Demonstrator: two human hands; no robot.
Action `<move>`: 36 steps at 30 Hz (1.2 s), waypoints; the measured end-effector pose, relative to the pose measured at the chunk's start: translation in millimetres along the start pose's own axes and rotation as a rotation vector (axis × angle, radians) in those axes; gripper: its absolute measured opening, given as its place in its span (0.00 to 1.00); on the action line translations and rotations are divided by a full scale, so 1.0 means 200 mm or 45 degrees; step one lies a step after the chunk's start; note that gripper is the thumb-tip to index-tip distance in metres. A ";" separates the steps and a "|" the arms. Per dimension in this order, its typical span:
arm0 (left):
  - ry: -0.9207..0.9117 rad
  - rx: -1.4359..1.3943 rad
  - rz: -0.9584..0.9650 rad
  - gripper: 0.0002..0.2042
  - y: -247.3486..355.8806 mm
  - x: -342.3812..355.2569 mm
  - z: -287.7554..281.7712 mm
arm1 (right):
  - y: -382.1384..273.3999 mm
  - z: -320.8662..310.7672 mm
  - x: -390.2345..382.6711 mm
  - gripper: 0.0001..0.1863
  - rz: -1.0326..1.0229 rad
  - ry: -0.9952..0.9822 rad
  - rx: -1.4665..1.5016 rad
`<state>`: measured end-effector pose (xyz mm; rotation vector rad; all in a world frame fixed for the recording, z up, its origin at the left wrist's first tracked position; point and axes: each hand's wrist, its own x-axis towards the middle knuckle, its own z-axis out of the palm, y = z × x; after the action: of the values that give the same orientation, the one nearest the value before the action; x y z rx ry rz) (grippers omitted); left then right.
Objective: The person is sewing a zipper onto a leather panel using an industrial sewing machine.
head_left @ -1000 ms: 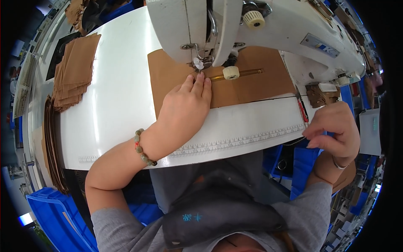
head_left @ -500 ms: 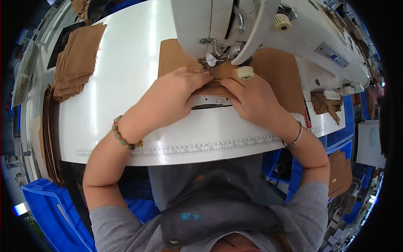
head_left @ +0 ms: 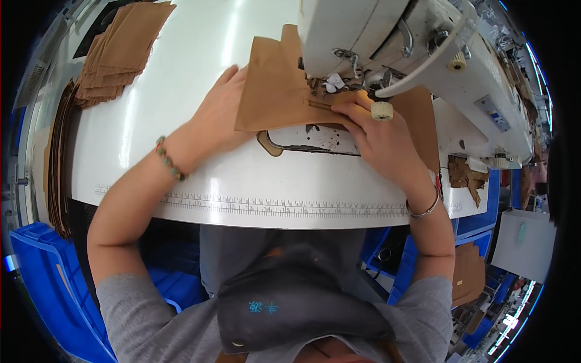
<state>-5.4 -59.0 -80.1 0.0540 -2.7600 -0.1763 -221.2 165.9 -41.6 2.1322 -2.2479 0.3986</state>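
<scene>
A brown fabric piece [head_left: 272, 85] with a narrow slit-like opening lies under the needle area of a white sewing machine [head_left: 363, 36]. My left hand [head_left: 221, 115] is at its left edge, partly behind the raised fabric. Its visible fingers are stretched out, while the others are hidden. My right hand [head_left: 381, 136] grips the same piece right of the opening, fingers bent, close beside the machine's pale knurled knob [head_left: 382, 111]. Below the fabric's near edge, a metal plate [head_left: 321, 138] shows in the tabletop.
A stack of brown pieces [head_left: 124, 51] lies at the far left of the white table [head_left: 193, 175]. More brown sheets [head_left: 59, 163] hang at its left edge. A ruler strip [head_left: 272, 207] runs along the front. Crumpled brown scraps [head_left: 467, 178] lie at right; a blue bin [head_left: 51, 272] stands lower left.
My left hand has left the needle area and moved left to the fabric's edge, which is now raised. The slit-like opening and more of the metal plate show. My view has shifted.
</scene>
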 end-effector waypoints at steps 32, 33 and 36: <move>0.138 -0.732 -0.069 0.13 -0.25 0.31 0.32 | -0.19 -0.15 0.09 0.19 0.205 -0.322 0.324; 0.165 -0.637 -0.064 0.13 -0.25 0.30 0.32 | -0.19 -0.15 0.08 0.19 0.203 -0.308 0.331; 0.197 -0.326 -0.017 0.13 -0.25 0.28 0.29 | -0.20 -0.14 0.06 0.21 0.175 -0.273 0.312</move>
<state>-78.2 -104.5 -119.2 0.0176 -2.5621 -0.5050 -187.2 157.2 -6.1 2.2358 -2.5973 0.4947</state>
